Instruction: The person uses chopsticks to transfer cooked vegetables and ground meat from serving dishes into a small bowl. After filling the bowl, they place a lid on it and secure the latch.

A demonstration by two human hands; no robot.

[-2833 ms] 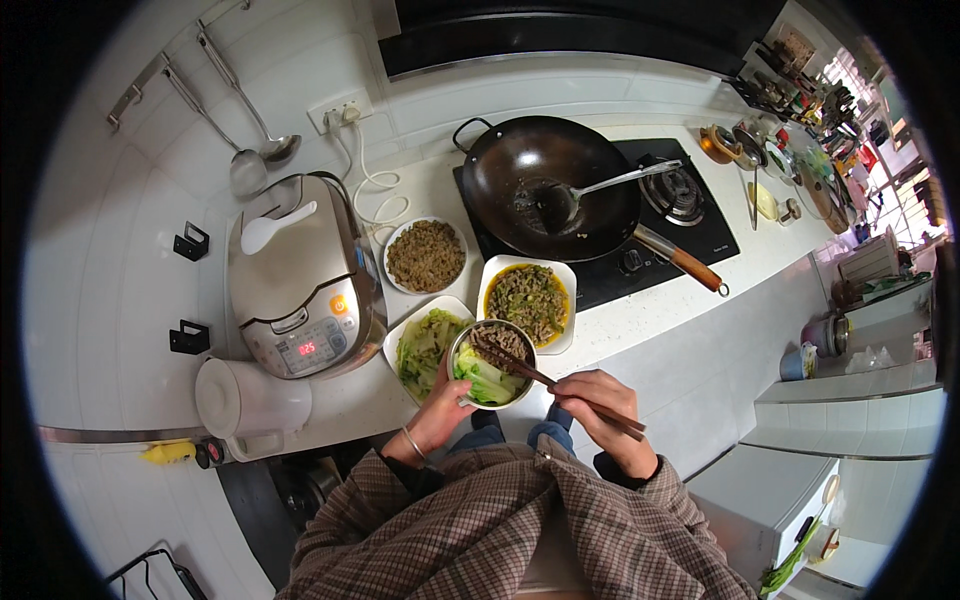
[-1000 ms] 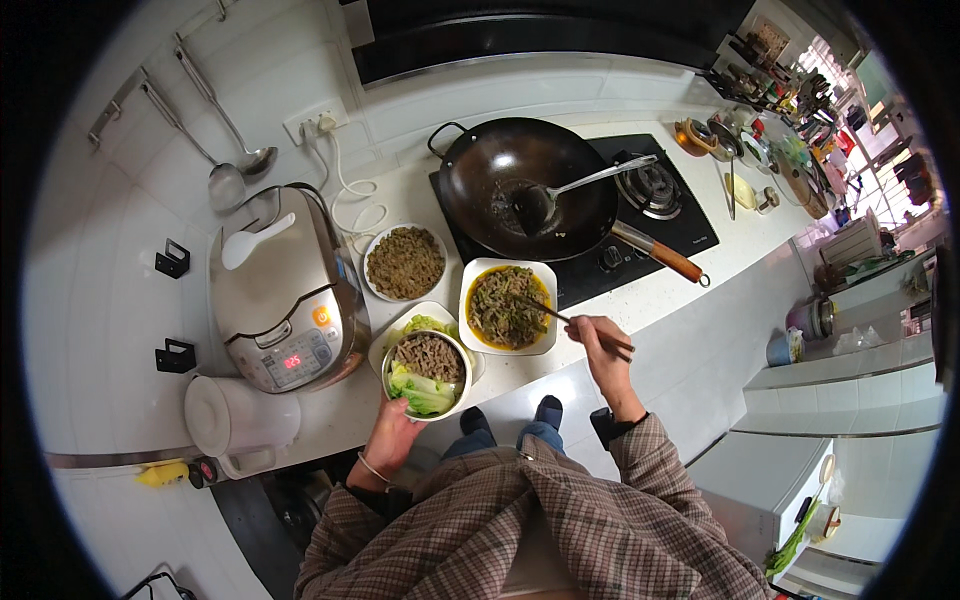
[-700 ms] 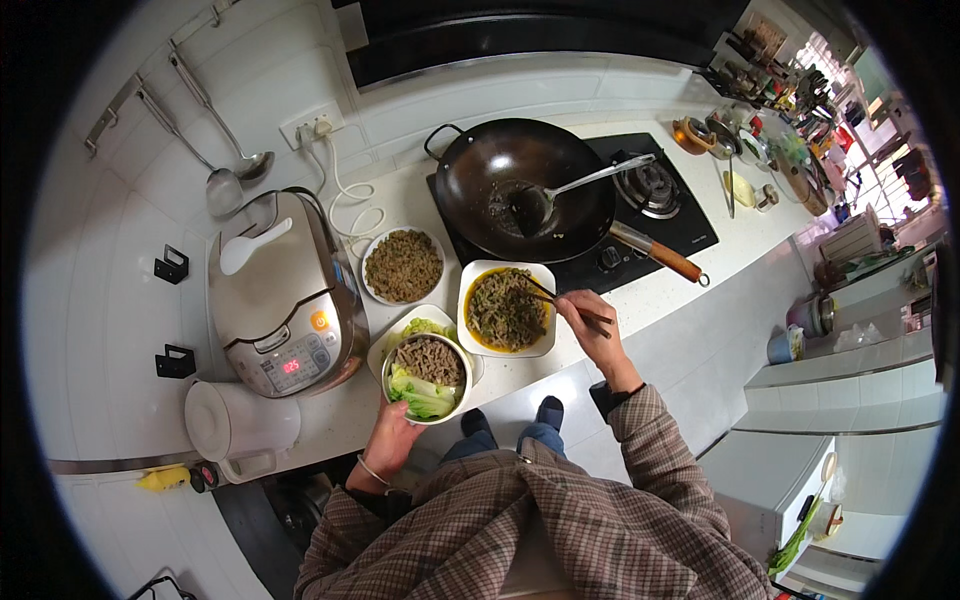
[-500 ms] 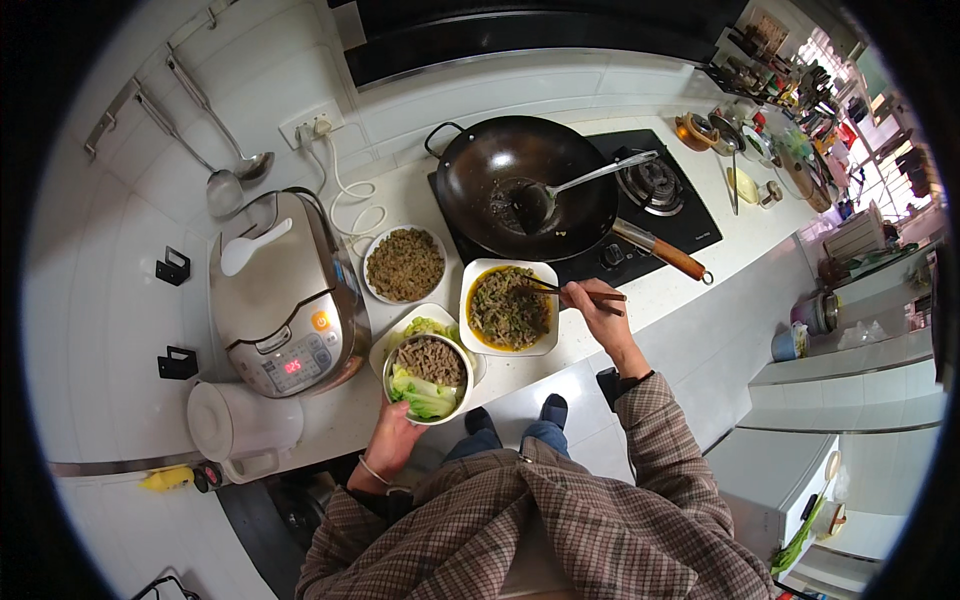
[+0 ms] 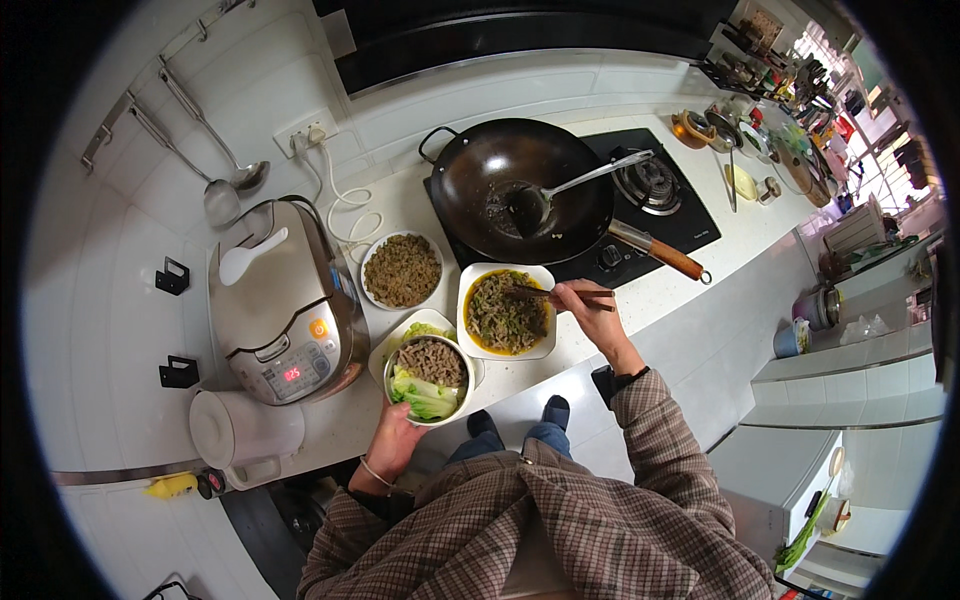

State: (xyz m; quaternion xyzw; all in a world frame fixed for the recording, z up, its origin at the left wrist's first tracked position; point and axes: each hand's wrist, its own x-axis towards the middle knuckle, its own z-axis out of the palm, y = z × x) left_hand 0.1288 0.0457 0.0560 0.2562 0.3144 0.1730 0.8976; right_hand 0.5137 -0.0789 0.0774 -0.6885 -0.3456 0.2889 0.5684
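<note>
The round white bowl (image 5: pixel 462 402) hid much of the white squarish plate (image 5: pixel 377 362) behind it and part of the left hand (image 5: pixel 393 442). Brown wooden chopsticks (image 5: pixel 535 292) ended indistinctly among brown-and-green chopped food (image 5: pixel 503 325). The top edge cropped the black range hood (image 5: pixel 520 40).

two chopsticks (image 5: pixel 537 292), one handheld bowl (image 5: pixel 462 401), one wok (image 5: pixel 480 170), three food dishes (image 5: pixel 543 345) near one rice cooker (image 5: pixel 265 290), two black wall hooks (image 5: pixel 178 375)

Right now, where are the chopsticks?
In the head view, the chopsticks are just right of centre, in the person's right hand, with their tips in the white square dish.
</note>
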